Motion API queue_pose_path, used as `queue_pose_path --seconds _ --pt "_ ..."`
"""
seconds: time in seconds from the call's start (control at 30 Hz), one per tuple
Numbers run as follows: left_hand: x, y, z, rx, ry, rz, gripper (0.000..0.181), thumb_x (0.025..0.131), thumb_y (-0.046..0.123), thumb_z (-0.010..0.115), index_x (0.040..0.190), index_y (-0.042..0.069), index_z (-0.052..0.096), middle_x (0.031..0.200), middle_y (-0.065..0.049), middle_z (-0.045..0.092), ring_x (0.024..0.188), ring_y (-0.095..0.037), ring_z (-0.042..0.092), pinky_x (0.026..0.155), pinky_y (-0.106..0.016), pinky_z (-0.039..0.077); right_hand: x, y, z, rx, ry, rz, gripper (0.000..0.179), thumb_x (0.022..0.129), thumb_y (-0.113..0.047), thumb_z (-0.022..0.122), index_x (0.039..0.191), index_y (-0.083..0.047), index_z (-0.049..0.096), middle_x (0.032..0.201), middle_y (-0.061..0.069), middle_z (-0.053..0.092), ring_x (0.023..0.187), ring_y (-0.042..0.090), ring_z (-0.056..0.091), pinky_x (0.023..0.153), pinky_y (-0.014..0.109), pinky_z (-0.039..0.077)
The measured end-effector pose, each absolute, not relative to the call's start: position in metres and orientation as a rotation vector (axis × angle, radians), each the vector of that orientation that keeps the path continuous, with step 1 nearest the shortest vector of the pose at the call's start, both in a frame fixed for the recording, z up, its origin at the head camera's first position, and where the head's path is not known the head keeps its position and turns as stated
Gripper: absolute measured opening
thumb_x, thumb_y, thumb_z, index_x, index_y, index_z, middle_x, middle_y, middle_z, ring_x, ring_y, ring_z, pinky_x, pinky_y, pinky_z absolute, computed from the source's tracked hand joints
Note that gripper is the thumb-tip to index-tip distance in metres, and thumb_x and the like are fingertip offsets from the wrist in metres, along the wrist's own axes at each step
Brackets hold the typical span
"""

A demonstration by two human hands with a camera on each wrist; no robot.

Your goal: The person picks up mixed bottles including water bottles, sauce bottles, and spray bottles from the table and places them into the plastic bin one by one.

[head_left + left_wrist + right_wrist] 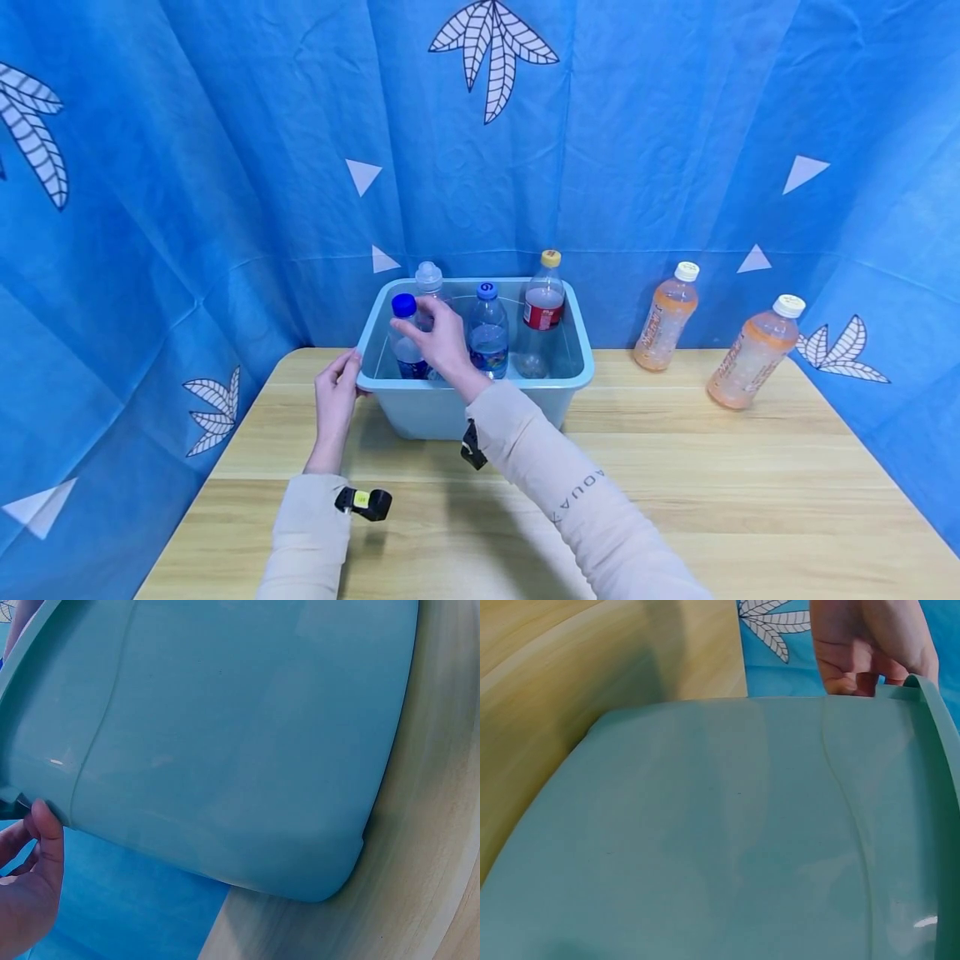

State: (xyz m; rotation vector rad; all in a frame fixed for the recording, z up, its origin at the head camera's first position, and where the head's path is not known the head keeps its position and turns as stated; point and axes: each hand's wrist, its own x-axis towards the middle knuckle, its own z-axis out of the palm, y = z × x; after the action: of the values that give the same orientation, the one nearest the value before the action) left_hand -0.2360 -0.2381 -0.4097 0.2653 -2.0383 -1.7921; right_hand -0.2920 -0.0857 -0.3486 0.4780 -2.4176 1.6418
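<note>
A light blue-green plastic bin [480, 385] stands on the table, touched by both arms' work. My left hand [339, 382] grips its left end at the rim; in the left wrist view, the thumb and fingers of that hand [37, 862] pinch the edge. Inside the bin at the left, my right hand [442, 337] holds a clear bottle with a dark blue cap [403, 306] near its neck, thumb across the front. Behind it is a clear bottle with a translucent cap [428, 277]. A blue-capped water bottle [489, 333] and a yellow-capped, red-labelled bottle [543, 307] stand farther right.
Two orange-tinted bottles with white caps stand right of the bin, one nearer the curtain [666, 321] and one farther right [753, 354]. The wooden table [675, 483] meets a blue patterned curtain [637, 125] behind and at the sides.
</note>
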Motion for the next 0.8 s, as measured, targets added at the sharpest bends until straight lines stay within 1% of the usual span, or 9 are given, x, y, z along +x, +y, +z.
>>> queue_pose_path --seconds 0.07,0.23,0.33,0.4,0.5,0.63,0.7,0.73,0.8 --pt "-0.238 -0.241 -0.413 0.214 -1.999 -1.828 0.047 0.087 0.041 0.051 0.118 0.006 0.057 0.105 -0.012 0.055 0.068 -0.012 0.053 0.056 -0.017 0.047 -0.292 -0.086 -0.35 0.49 -2.417 1.632 0.042 0.078 -0.035 0.065 0.114 -0.014 0.057 0.111 -0.001 0.057 0.105 0.013 0.051 0.086 0.026 0.044" --pt "-0.237 -0.241 -0.412 0.199 -1.984 -1.831 0.047 0.087 0.041 0.051 0.118 0.005 0.057 0.104 -0.012 0.055 0.065 -0.008 0.053 0.056 -0.017 0.047 -0.292 -0.086 -0.351 0.493 -2.431 1.632 0.043 0.078 -0.035 0.066 0.115 -0.014 0.057 0.112 0.0 0.057 0.106 0.016 0.051 0.087 0.029 0.044" --pt "-0.233 -0.238 -0.405 0.28 -2.037 -1.808 0.049 0.089 0.041 0.049 0.12 0.003 0.054 0.107 -0.015 0.053 0.065 -0.007 0.052 0.059 -0.018 0.048 -0.293 -0.087 -0.351 0.479 -2.444 1.657 0.043 0.078 -0.034 0.066 0.115 -0.014 0.057 0.114 0.0 0.057 0.108 0.017 0.051 0.087 0.03 0.044" --pt "-0.236 -0.238 -0.406 0.319 -2.064 -1.8 0.047 0.09 0.038 0.047 0.122 0.004 0.053 0.109 -0.015 0.053 0.068 -0.011 0.054 0.062 -0.022 0.05 -0.293 -0.087 -0.352 0.474 -2.456 1.663 0.043 0.078 -0.034 0.065 0.115 -0.014 0.056 0.115 0.0 0.057 0.109 0.018 0.051 0.086 0.031 0.044" --pt "-0.265 -0.261 -0.451 0.283 -2.037 -1.775 0.045 0.088 0.044 0.049 0.12 0.014 0.057 0.107 -0.01 0.055 0.07 -0.015 0.056 0.06 -0.023 0.05 -0.294 -0.087 -0.353 0.465 -2.476 1.673 0.043 0.079 -0.035 0.065 0.116 -0.014 0.056 0.117 0.001 0.056 0.11 0.017 0.05 0.086 0.031 0.045" --pt "-0.264 -0.261 -0.45 0.227 -2.013 -1.794 0.045 0.088 0.042 0.049 0.12 0.012 0.056 0.104 -0.012 0.054 0.065 -0.012 0.055 0.056 -0.021 0.049 -0.294 -0.085 -0.354 0.463 -2.48 1.685 0.045 0.079 -0.036 0.064 0.117 -0.015 0.055 0.117 -0.001 0.055 0.11 0.016 0.05 0.086 0.03 0.045" --pt "-0.25 -0.25 -0.428 0.247 -2.029 -1.8 0.046 0.09 0.038 0.047 0.121 0.005 0.054 0.106 -0.017 0.053 0.066 -0.014 0.055 0.058 -0.023 0.05 -0.294 -0.085 -0.354 0.464 -2.47 1.699 0.043 0.079 -0.035 0.065 0.115 -0.015 0.056 0.115 -0.001 0.056 0.108 0.015 0.051 0.085 0.03 0.045" --pt "-0.243 -0.245 -0.418 0.25 -2.027 -1.817 0.046 0.09 0.036 0.048 0.121 0.003 0.054 0.106 -0.017 0.053 0.065 -0.012 0.054 0.058 -0.023 0.05 -0.294 -0.084 -0.354 0.463 -2.464 1.706 0.041 0.079 -0.034 0.065 0.114 -0.015 0.056 0.114 -0.001 0.057 0.107 0.015 0.051 0.085 0.03 0.045" --pt "-0.258 -0.257 -0.44 0.241 -2.008 -1.819 0.046 0.088 0.041 0.05 0.12 0.008 0.056 0.107 -0.014 0.054 0.067 -0.014 0.056 0.057 -0.023 0.05 -0.295 -0.083 -0.354 0.462 -2.453 1.72 0.038 0.079 -0.033 0.065 0.112 -0.015 0.057 0.111 -0.001 0.057 0.105 0.016 0.053 0.084 0.031 0.046"
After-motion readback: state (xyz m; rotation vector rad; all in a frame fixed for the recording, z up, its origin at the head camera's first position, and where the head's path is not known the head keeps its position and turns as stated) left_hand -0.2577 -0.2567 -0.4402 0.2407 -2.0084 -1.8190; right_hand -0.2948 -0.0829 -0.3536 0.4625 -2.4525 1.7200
